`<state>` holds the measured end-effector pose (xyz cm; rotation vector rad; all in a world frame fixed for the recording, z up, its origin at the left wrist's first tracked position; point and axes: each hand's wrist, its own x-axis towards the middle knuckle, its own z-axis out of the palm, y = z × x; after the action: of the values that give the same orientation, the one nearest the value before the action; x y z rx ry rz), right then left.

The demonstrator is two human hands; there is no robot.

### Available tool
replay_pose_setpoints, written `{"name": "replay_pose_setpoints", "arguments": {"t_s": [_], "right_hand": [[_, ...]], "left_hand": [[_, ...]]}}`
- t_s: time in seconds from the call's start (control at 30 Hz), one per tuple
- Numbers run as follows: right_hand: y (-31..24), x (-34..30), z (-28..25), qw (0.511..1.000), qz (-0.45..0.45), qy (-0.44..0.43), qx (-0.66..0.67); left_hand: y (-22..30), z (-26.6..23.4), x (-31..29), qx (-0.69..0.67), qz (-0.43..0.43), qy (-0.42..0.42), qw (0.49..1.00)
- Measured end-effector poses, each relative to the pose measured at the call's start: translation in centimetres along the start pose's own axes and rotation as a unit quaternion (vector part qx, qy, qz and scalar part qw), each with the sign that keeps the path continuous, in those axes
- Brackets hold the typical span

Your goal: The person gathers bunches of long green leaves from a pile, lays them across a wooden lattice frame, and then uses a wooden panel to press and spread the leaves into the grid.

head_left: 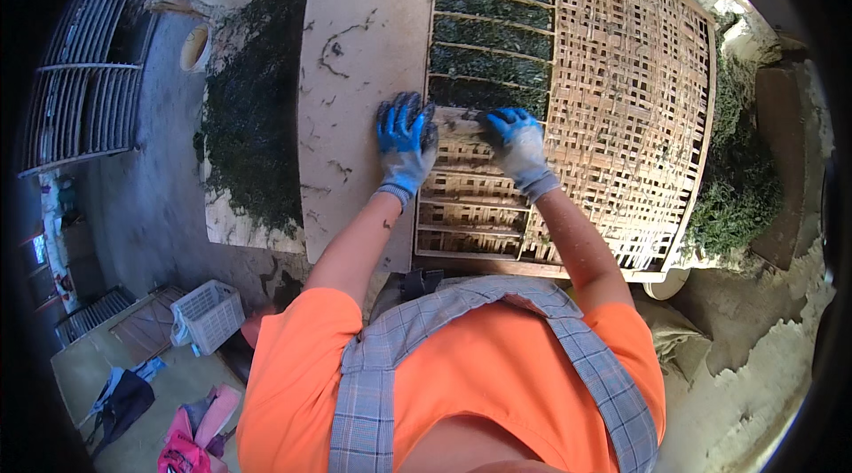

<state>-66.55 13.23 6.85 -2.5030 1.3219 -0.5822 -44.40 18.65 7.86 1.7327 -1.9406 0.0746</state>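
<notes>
My left hand (406, 143), in a blue-and-white coated work glove, rests palm down where a slatted wooden frame (426, 207) meets a pale board. Its fingers are stretched and a little apart. Across from it, my right hand (522, 149), gloved alike, reaches over the frame's right rail with its fingers bent down and together. Whatever lies under those fingertips is hidden. Beyond my hands, the frame's slots are packed with dark green, seaweed-like strands (491, 32). Nearer slots show bare woven mat. The frame lies on a woven bamboo mat (630, 109).
The pale board (355, 91) carries stray strands. A dark green heap (253, 109) lies to its left, another heap (737, 171) right of the mat. Slatted racks (93, 74) stand far left. A white plastic crate (209, 315) and pink cloth (200, 433) are at lower left.
</notes>
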Motion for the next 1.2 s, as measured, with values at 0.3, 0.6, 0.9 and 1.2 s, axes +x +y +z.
{"name": "replay_pose_setpoints", "arguments": {"t_s": [0.3,0.6,0.9,1.2], "right_hand": [[-6.0,-0.4,0.7,0.982,0.111,0.063,-0.138],[-31.8,-1.8,19.1,0.986,-0.063,-0.019,-0.156],[-53.2,23.0,28.1,0.845,-0.354,-0.258,-0.308],[-56.2,29.1,34.5,0.809,-0.276,-0.414,-0.313]], "left_hand": [[-3.4,0.0,-2.5,-0.136,0.03,-0.041,0.989],[-23.1,-17.6,-21.0,-0.112,-0.058,-0.051,0.991],[-34.4,-24.4,-40.5,-0.021,-0.442,0.112,0.89],[-28.7,-25.7,-42.3,-0.077,-0.535,0.162,0.826]]}}
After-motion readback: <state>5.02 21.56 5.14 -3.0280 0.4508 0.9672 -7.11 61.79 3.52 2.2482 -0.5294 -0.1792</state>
